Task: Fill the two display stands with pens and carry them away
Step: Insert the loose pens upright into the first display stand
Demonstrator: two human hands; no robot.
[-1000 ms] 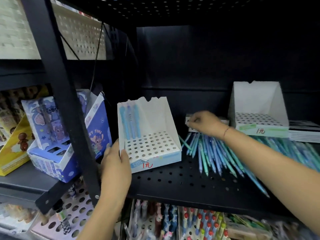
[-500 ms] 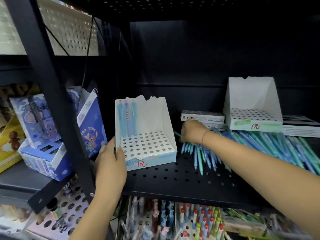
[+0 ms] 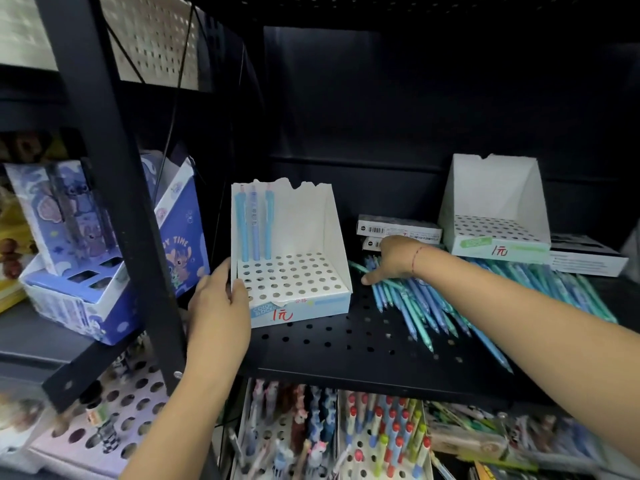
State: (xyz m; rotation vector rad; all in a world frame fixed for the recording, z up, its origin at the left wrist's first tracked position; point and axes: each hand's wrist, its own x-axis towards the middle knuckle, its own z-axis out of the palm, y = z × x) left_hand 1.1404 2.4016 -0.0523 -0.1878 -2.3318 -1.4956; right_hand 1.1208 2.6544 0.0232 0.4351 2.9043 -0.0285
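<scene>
Black perforated metal shelf [image 3: 346,344] carries everything relevant; pegboard-style holes, flat, so stands sit stable w/o support.

Near white cardboard display stand w/ blue front strip [image 3: 294,271] sits at left-front of shelf, holed deck facing up and toward viewer, prob angled that way so pens drop in from above. Far white cardboard display stand w/ green front strip [image 3: 498,223] is at right rear, well apart from the first, deck looks empty. It rests partly on the pen pile and beside flat white boxes [image 3: 398,230], so likely parked until the near one is done.

Loose pile of blue and teal pens [image 3: 450,303] lies flat btwn the two stands, fanned toward shelf front, within easy reach of the right arm.

Left hand [image 3: 218,306] is wrapped round the near stand's front-left corner, thumb on the deck edge. Judgement: bracing it so it doesn't slide while pens get pushed into holes.

Right hand [image 3: 391,258] is down on the top end of the pile, thumb out over the pens; fingers hidden behind the hand, so can't tell if it has closed on a pen yet.

Three light-blue pens [image 3: 254,226] stand upright in back-left holes. Filling back row first keeps front holes reachable. Task barely begun, approx all holes open.
</scene>
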